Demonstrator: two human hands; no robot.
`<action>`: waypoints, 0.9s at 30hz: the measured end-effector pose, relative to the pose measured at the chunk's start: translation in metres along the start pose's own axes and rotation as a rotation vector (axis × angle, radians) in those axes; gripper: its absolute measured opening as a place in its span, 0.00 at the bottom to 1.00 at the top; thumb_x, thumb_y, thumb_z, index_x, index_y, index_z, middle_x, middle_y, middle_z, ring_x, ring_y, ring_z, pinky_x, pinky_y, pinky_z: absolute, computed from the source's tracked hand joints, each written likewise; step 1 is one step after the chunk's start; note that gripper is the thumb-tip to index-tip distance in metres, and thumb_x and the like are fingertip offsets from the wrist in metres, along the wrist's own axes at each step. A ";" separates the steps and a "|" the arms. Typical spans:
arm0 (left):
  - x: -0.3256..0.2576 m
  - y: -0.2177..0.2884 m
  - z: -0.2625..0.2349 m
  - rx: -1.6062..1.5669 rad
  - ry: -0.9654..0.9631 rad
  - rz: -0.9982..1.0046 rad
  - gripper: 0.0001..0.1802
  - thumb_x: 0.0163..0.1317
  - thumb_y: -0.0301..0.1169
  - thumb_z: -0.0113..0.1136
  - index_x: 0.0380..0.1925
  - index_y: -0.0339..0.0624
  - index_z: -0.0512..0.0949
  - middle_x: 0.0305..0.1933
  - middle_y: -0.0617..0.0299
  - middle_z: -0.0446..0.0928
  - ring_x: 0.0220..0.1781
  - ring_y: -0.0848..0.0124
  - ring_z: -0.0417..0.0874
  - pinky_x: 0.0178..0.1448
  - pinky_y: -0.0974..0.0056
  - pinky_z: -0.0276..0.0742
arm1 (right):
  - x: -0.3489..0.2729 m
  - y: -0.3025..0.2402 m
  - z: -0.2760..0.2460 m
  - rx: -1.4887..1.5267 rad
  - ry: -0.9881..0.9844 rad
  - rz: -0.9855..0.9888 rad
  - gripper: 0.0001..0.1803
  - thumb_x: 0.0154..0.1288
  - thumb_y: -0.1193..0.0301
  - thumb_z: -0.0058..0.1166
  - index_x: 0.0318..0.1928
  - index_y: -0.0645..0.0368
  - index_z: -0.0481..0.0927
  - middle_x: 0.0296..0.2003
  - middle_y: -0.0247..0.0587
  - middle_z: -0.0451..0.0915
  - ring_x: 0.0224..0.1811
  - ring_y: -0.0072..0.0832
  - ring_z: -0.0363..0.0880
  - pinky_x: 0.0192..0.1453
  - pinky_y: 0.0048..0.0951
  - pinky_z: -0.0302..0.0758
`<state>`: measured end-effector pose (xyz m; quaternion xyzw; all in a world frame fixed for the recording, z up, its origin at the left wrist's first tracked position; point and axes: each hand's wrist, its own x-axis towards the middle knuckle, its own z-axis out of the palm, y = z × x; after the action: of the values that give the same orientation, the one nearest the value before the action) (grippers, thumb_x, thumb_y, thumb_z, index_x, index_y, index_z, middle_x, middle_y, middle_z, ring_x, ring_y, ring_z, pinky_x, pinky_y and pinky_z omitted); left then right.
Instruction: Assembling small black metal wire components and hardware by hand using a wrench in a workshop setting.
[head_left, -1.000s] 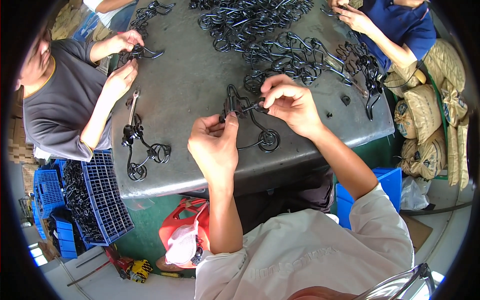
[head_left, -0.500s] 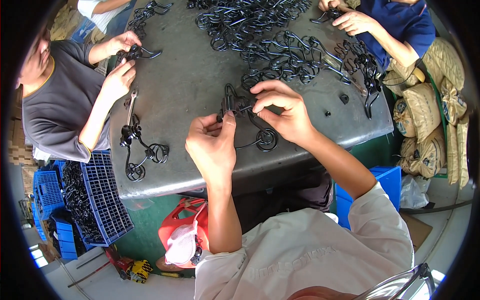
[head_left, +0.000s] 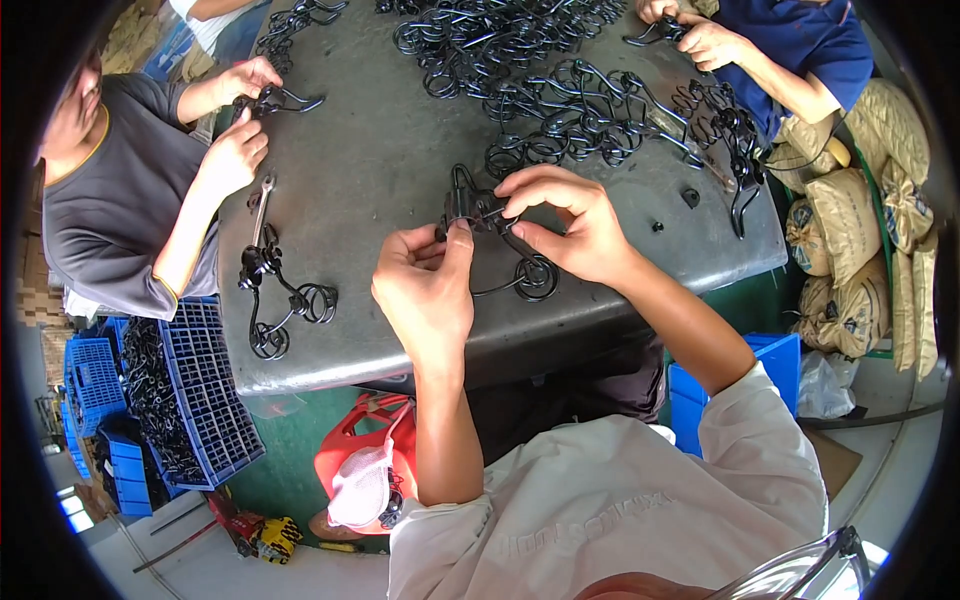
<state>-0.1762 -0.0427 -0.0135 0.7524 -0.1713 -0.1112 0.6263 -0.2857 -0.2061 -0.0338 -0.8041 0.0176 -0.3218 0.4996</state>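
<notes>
In front of me, just above the near part of the table, I hold a black wire bracket (head_left: pixel 462 204) with a dark clamp-like fitting and a coiled ring at its lower end. My left hand (head_left: pixel 425 290) is closed round the fitting's left side, thumb on its front. At the right side of the same fitting, the thumb and index finger of my right hand (head_left: pixel 570 220) pinch a small part, its exact kind hidden by the fingers. The ring (head_left: pixel 535 277) hangs below my right hand. A similar wire bracket (head_left: pixel 290 300) lies on the left of the table beside a wrench (head_left: pixel 262 210).
A big heap of black wire parts (head_left: pixel 510 45) covers the far table (head_left: pixel 400 150). Two small black pieces (head_left: pixel 690 198) lie right. Co-workers' hands (head_left: pixel 235 150) handle similar parts at left and far right. Blue crates (head_left: pixel 215 400), a red stool (head_left: pixel 400 440) and sacks (head_left: pixel 845 230) surround the table.
My right fingers have shifted slightly at the fitting, the thumb and index finger changing their angle. My left hand keeps its hold. The left co-worker's hands have moved a little.
</notes>
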 end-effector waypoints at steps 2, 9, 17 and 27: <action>-0.001 0.002 0.001 -0.019 0.015 -0.022 0.16 0.63 0.32 0.76 0.35 0.26 0.82 0.28 0.56 0.85 0.28 0.75 0.85 0.34 0.70 0.80 | -0.001 0.001 0.001 0.074 -0.008 0.034 0.16 0.58 0.88 0.67 0.46 0.61 0.86 0.56 0.44 0.83 0.57 0.32 0.83 0.60 0.35 0.80; -0.001 0.002 0.002 -0.005 0.039 -0.025 0.17 0.60 0.31 0.77 0.35 0.26 0.82 0.26 0.56 0.85 0.29 0.76 0.84 0.35 0.69 0.80 | -0.001 0.006 0.003 0.334 0.034 0.130 0.18 0.61 0.88 0.68 0.50 0.60 0.86 0.57 0.42 0.82 0.57 0.26 0.81 0.59 0.29 0.80; 0.001 -0.001 0.000 0.006 0.035 -0.028 0.18 0.60 0.32 0.78 0.36 0.25 0.82 0.27 0.55 0.85 0.29 0.75 0.85 0.36 0.68 0.81 | 0.007 -0.006 0.000 0.240 0.011 0.126 0.20 0.59 0.87 0.71 0.51 0.61 0.86 0.55 0.43 0.85 0.56 0.26 0.83 0.56 0.29 0.81; -0.001 -0.007 0.006 -0.068 0.024 0.002 0.17 0.60 0.31 0.76 0.34 0.25 0.82 0.26 0.52 0.85 0.29 0.71 0.87 0.36 0.65 0.83 | 0.013 -0.016 -0.005 0.027 0.042 0.042 0.19 0.55 0.83 0.74 0.48 0.60 0.87 0.48 0.38 0.89 0.42 0.22 0.84 0.48 0.27 0.83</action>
<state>-0.1782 -0.0467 -0.0214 0.7319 -0.1609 -0.1074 0.6534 -0.2823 -0.2065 -0.0133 -0.7899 0.0404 -0.3282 0.5165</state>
